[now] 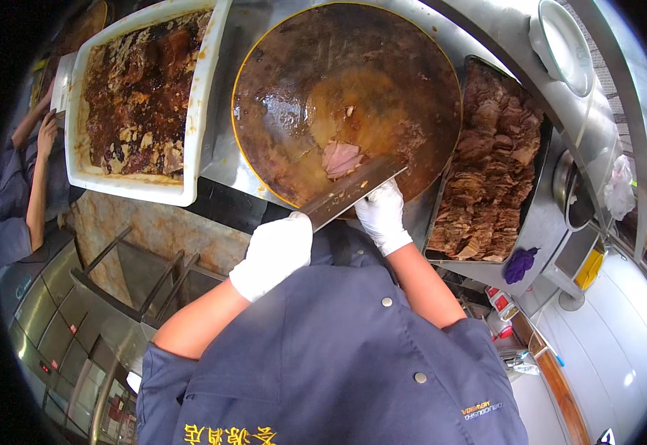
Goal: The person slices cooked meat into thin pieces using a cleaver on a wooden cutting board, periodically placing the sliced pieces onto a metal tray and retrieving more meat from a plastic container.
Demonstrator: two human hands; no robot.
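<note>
My left hand (pixel 276 250), in a white glove, grips the handle end of a wide-bladed knife (pixel 351 189). Its blade slants up to the right over the near part of a round wooden chopping board (pixel 279 67), and scraps cling to it. My right hand (pixel 382 214), also gloved in white, is close against the blade's lower edge. Its fingertips are partly hidden, so I cannot tell whether it grips anything. A few pink meat slices (pixel 341 159) lie just beyond the blade. A small scrap (pixel 349 111) rests farther up the wet board.
Left of the board stands a white plastic tub (pixel 194 122) of dark cooked meat (pixel 140 100). On the right is a tray of sliced meat (pixel 487 167), near a purple cloth (pixel 519 265) and a white bowl (pixel 565 47). Another person's hand (pixel 47 133) holds a blade at far left.
</note>
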